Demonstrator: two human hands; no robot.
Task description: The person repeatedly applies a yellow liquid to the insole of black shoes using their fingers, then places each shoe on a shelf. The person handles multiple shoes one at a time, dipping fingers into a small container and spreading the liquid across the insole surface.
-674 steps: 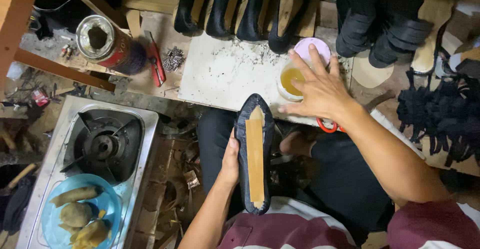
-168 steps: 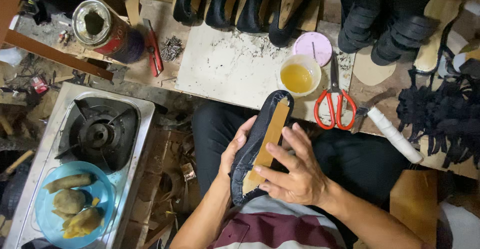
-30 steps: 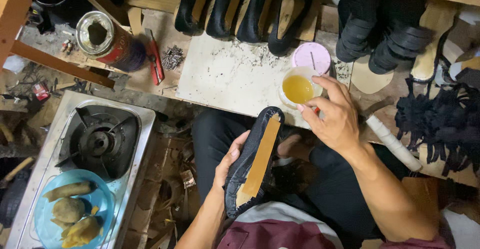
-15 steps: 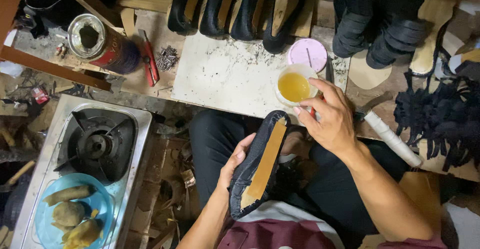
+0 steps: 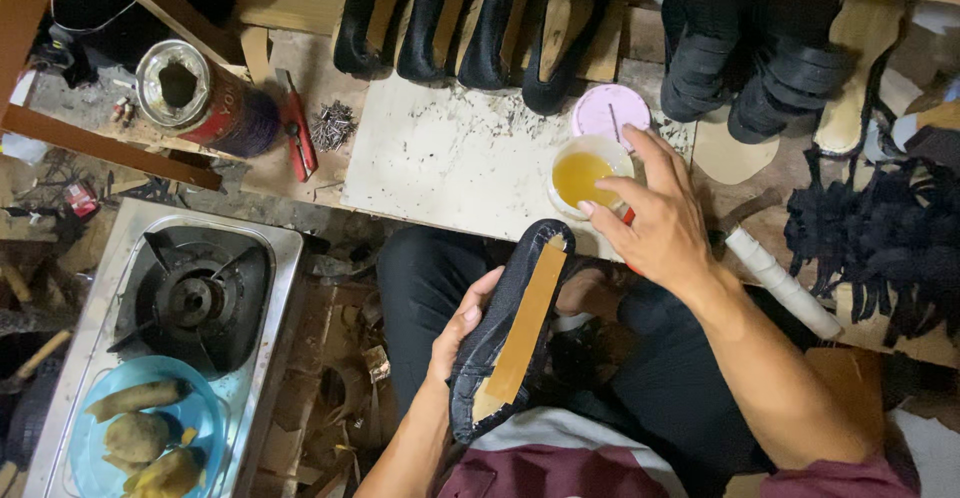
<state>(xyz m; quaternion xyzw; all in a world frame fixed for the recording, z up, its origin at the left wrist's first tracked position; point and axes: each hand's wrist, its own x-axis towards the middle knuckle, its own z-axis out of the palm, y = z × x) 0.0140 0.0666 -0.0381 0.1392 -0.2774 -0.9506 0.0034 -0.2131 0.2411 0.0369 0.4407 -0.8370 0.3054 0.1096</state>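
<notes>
two hands at work: one grips a shoe, the other dips into a cup of glue.

left hand (image 5: 462, 330) has its fingers curled shut round the side of the black shoe (image 5: 497, 343), sole up over the lap, tan insole strip (image 5: 522, 328) showing. right hand (image 5: 655, 220) hovers at the rim of the cup of yellow glue (image 5: 583, 175) on the pale bench (image 5: 440, 153), fingers loosely spread, holding nothing i can make out; forefinger tip at the liquid. judged best: take little glue, keep the shoe tilted steady, avoid drips on the trousers. pink lid (image 5: 609, 111) lies just beside the cup.
</notes>
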